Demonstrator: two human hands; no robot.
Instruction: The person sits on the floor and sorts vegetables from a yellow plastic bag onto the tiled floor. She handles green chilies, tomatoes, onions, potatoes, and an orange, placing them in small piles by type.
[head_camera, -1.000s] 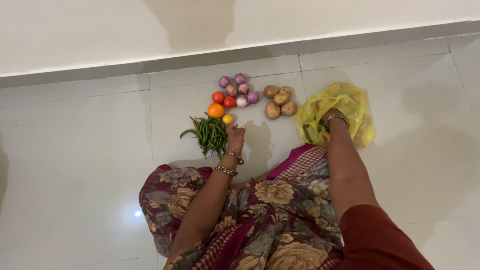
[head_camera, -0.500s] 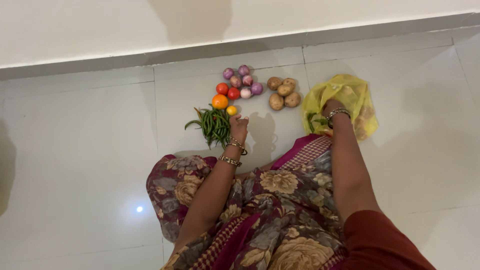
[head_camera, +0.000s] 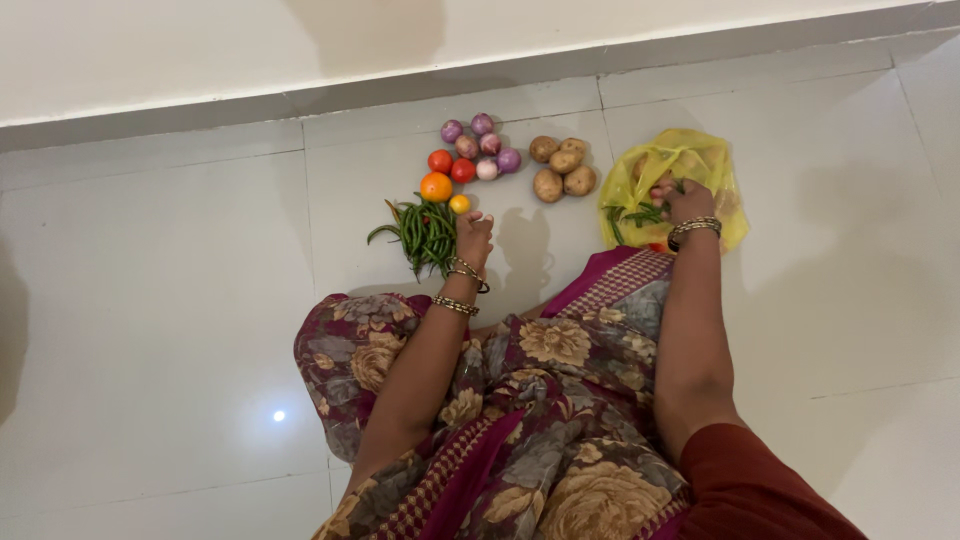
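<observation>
We see our left hand (head_camera: 473, 236) resting at the right edge of the pile of green chillies (head_camera: 425, 233) on the pale tiled floor (head_camera: 160, 300), its fingers loosely curled and touching the nearest pods; whether they grip any we cannot tell. Just above the pile lie a large orange tomato (head_camera: 436, 187) and a small yellow one (head_camera: 459, 204), with two red tomatoes (head_camera: 451, 166) beyond them. A cluster of purple onions (head_camera: 480, 145) sits next to those, nearer the wall, and four potatoes (head_camera: 561, 167) lie just to the right of the onions.

Our right hand (head_camera: 687, 203) is at the mouth of the yellow plastic bag (head_camera: 700, 155), which lies on the floor well to the right of the chilli pile. Its fingers are closed on a bunch of green chillies (head_camera: 640, 214) that pokes out to the left of the hand (more vegetables show dimly through the plastic, too blurred to name). Bangles circle both wrists, and a floral maroon sari (head_camera: 540, 420) covers our lap below.
</observation>
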